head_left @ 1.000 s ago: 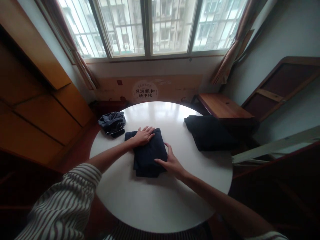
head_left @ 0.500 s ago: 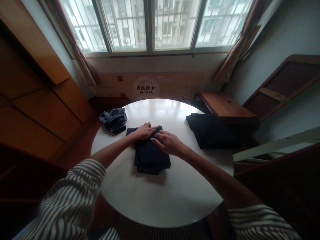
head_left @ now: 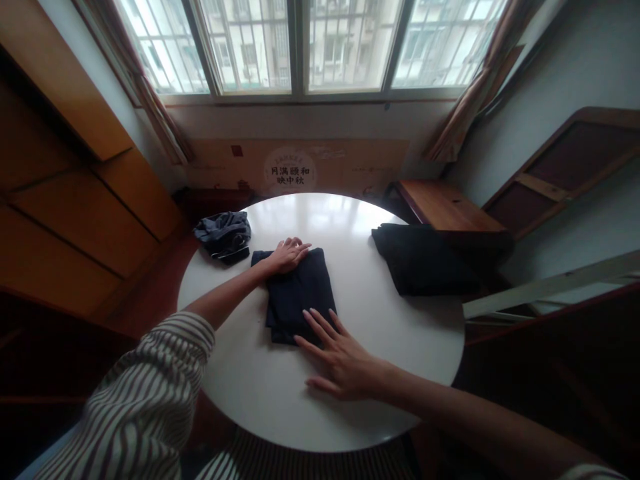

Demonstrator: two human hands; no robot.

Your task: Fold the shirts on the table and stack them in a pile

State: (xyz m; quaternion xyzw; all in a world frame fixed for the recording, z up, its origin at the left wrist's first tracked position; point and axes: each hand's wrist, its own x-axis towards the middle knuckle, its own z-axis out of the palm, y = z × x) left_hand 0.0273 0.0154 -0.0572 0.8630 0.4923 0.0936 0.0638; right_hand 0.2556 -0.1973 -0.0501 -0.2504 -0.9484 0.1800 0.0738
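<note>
"On the round white table (head_left: 410, 353), with twelve o'clock toward the window (head_left: 345, 50), where does the folded navy garment (head_left: 300, 293) lie?"

"Just off the centre, toward ten o'clock. It's a flat bundle, roughly rectangular, with layers showing along its six o'clock edge and a small piece jutting out at its upper-left corner."

"And the left hand (head_left: 289, 257)?"

"It comes in from eight o'clock and rests palm down on the bundle's twelve o'clock end. Some fingers are bent near the far edge. I can't tell whether they pinch any cloth."

"What about the right hand (head_left: 345, 363)?"

"That one reaches in from four o'clock. Its fingers are spread wide and grasp nothing; the longer fingertips lie over the garment's five o'clock corner, while the thumb is over the bare tabletop. Whether those tips press on the fabric, I can't tell."

"Anything else on the table?"

"Two more pieces of cloth. A crumpled grey bundle (head_left: 223, 235) sits by the rim at ten o'clock, near the navy garment but apart from it. A black folded cloth (head_left: 425, 260) lies at two o'clock, well apart from both hands, reaching out past the rim."

"And beyond that?"

"A wooden bench (head_left: 450, 205), past the black cloth toward one o'clock."
</note>
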